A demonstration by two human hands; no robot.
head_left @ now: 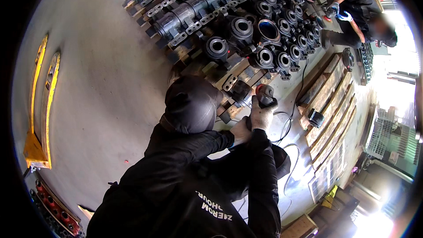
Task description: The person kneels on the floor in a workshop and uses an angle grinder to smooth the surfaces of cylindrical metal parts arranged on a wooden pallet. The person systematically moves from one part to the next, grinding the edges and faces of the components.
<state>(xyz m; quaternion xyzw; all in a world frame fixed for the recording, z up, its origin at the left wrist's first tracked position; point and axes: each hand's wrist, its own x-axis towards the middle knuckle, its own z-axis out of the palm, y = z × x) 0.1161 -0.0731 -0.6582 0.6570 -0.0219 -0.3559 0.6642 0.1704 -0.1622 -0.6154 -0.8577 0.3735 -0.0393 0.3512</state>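
My right hand (263,117), in a pale work glove, is closed round the front body of an angle grinder (265,93). My left hand (241,131), gloved too, grips close behind it, seemingly at the grinder's rear; its fingers are partly hidden. At the grinder's front shows a red round part. Just left of the tool, a dark cast metal part (241,91) rests on a wooden pallet (254,76). Whether the disc touches the part I cannot tell. My bent knee (189,103) is beside the pallet, under my left arm.
Rows of dark cast housings (264,57) and long castings (189,15) fill pallets ahead. A power cable (288,125) winds over the floor at right. Another pallet (330,105) holds small parts. A co-worker (352,13) handles a tool at far right. Yellow forks (50,83) lie left.
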